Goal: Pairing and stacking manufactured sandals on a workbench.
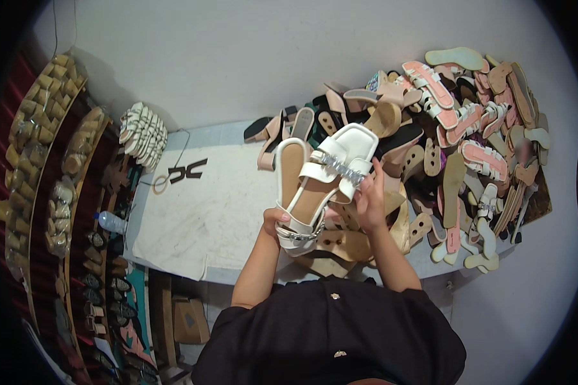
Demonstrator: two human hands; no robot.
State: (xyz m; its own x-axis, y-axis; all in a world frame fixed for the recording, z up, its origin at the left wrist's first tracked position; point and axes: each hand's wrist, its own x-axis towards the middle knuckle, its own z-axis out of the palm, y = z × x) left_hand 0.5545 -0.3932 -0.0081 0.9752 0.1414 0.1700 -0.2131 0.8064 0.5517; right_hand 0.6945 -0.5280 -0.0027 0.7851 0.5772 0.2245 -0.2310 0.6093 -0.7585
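A pair of white open-toed sandals [355, 142] with tan insoles is held up in front of me, above the table. The upper one has a sparkling jewelled strap across the front and a buckled strap at the heel. Around the heel end on the left, my left hand [276, 221] is closed, its thumb over the edge. My right hand [370, 200] grips the right side beside the jewelled strap, its fingers partly hidden behind the sandal. Just beneath and beyond the pair lie loose beige soles [343, 245] with dark holes.
A big heap of pink-and-white sandals [430, 86], soles and straps covers the table's right side. A tape roll [160, 185] and dark brown cut pieces [187, 171] lie on the white tabletop [192, 224]. Shelves at left hold bagged heels [35, 128] and a plastic bottle [112, 222].
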